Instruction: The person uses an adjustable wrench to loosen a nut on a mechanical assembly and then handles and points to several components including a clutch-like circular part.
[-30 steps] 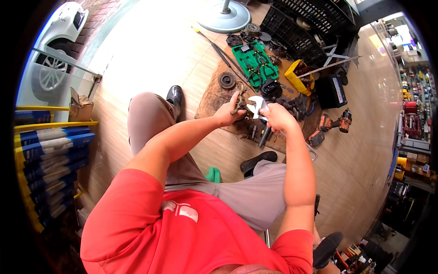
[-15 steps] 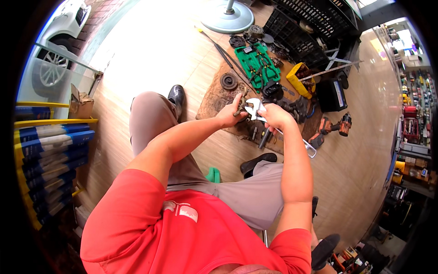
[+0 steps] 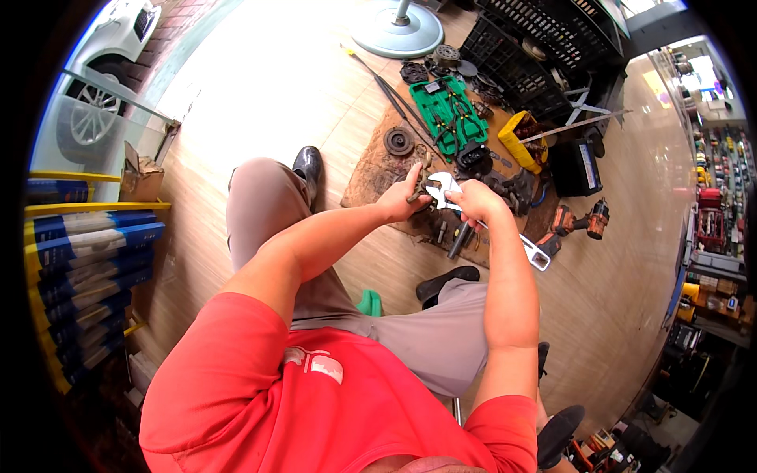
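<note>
My left hand (image 3: 399,200) is closed round a rusty brown metal part (image 3: 424,175), whose exact kind I cannot make out. A large silver adjustable wrench (image 3: 442,186) is gripped in my right hand (image 3: 478,202), close behind its jaws. The wrench head lies right against the metal part; whether the jaws clasp it is too small to tell. Its long handle runs under my right forearm and comes out beyond, ending in a looped hole. Below the wrench, a dark cylindrical rod (image 3: 459,240) rests on the brown board (image 3: 367,169).
On the board lie a round pulley-like part (image 3: 398,141), a green tool case (image 3: 449,118) and a yellow container (image 3: 522,142). To the right stand a black battery (image 3: 576,169) and an orange cordless drill (image 3: 597,218). Black crates (image 3: 512,67) and a round stand base (image 3: 397,31) are farther back.
The wrench has turned slightly in my right hand, and more of its handle end shows beyond my forearm. My left hand keeps its hold on the metal part.
</note>
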A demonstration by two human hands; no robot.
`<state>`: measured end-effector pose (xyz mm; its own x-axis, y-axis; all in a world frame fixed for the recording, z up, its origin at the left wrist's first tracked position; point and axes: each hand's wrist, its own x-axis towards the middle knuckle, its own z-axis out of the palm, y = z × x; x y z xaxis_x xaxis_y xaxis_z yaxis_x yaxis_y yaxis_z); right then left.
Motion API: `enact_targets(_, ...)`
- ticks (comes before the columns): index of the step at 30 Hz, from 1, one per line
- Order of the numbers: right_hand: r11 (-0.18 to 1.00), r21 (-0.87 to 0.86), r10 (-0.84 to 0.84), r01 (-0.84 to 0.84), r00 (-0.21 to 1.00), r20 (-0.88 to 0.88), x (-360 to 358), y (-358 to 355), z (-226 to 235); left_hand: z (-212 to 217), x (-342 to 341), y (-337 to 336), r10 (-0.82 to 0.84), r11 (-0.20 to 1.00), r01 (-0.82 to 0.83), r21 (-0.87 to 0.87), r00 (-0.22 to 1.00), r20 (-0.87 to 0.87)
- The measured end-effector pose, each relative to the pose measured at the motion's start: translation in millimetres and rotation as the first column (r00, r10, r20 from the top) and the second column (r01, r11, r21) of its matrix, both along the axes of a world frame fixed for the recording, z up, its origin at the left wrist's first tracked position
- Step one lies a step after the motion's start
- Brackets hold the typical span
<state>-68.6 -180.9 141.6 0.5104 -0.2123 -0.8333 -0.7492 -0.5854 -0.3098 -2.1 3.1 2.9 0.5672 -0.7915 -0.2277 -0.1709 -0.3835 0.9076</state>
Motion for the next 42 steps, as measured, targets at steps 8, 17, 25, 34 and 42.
enact_targets(8, 0.999, -0.022, -0.039, 0.039, 0.999, 0.012, -2, 6, 2, -2, 0, 1, 0.004, 1.000, -0.003, -0.030, 1.000, 0.028)
enact_targets(17, 0.982, 0.092, -0.175, 0.168, 0.981, 0.079, -16, 14, 0, -8, -5, -2, 0.048, 0.999, -0.048, -0.004, 0.999, 0.007)
enact_targets(25, 0.908, 0.203, -0.383, 0.366, 0.922, 0.050, -38, 29, -5, -6, -8, -2, 0.022, 1.000, -0.022, 0.001, 0.999, 0.036)
enact_targets(34, 0.401, 0.573, -0.834, 0.715, 0.544, -0.095, -49, 83, -28, -14, -6, -5, 0.013, 1.000, -0.014, 0.012, 0.995, 0.103)
enact_targets(42, 0.293, 0.638, -0.864, 0.712, 0.483, -0.141, -44, 87, -23, -22, 4, -5, -0.017, 0.999, 0.014, 0.030, 0.996, 0.087)
